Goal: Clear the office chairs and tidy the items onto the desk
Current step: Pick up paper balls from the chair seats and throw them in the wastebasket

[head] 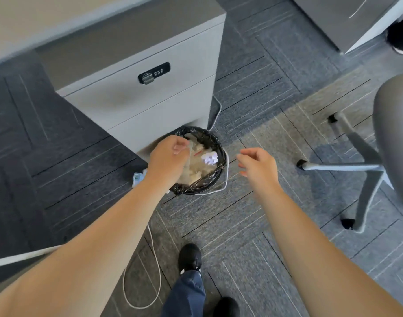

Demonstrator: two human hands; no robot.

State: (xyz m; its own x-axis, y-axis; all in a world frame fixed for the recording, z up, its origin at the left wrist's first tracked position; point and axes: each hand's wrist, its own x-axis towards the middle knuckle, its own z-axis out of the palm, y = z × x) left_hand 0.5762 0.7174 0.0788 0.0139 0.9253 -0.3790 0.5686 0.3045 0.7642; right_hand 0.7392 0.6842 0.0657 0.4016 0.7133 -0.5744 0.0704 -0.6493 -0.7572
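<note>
No legible text, brand, number or sign is present; the combination lock on the cabinet carries three small dials, but their markings are too blurred to read; the pale blue item on the floor beside the bin shows no readable label.

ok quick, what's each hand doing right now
left hand: fingers pinch a clear plastic wrapper above the bin
right hand: open, fingers loosely curled, holding nothing
</note>
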